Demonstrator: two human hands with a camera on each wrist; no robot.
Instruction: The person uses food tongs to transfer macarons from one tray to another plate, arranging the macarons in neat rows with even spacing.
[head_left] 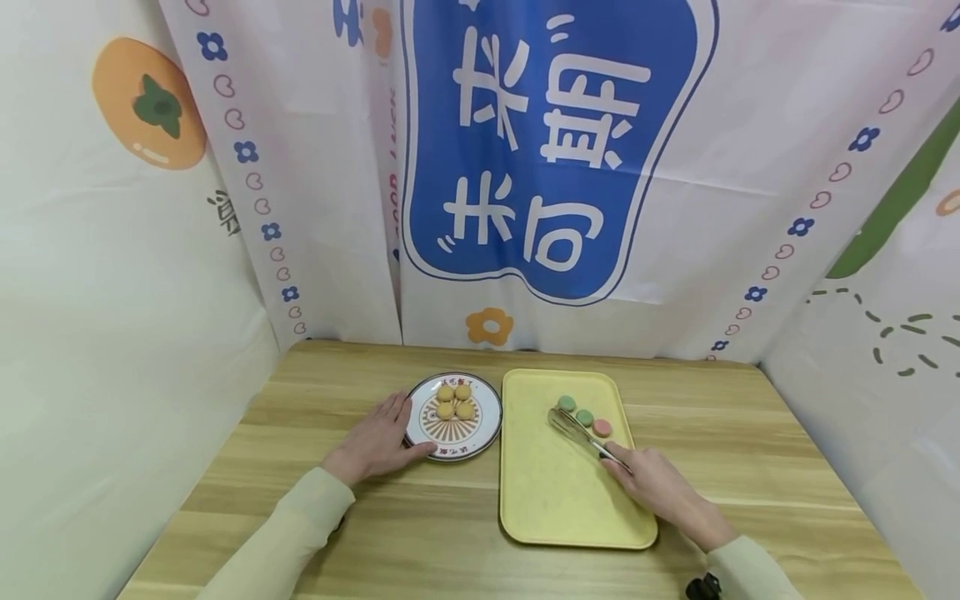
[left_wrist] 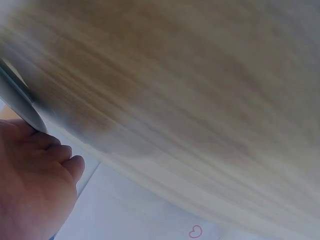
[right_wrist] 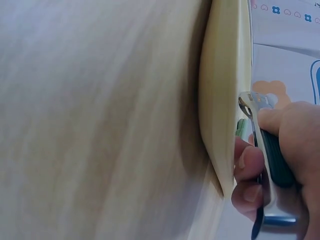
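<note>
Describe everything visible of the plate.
The plate is round and white, perhaps ceramic, with a dark rim, an orange-brown sunburst print and red characters near its far and near edges. It lies flat on the wood-grained table, just left of the yellow tray, and holds four yellowish round pieces. The left grip touches its left edge.

The head view looks forward and down over the desk [head_left: 420, 529]. Wrist views sit close; the right shares the tray [right_wrist: 220, 100], toward two o'clock, with the head.
</note>
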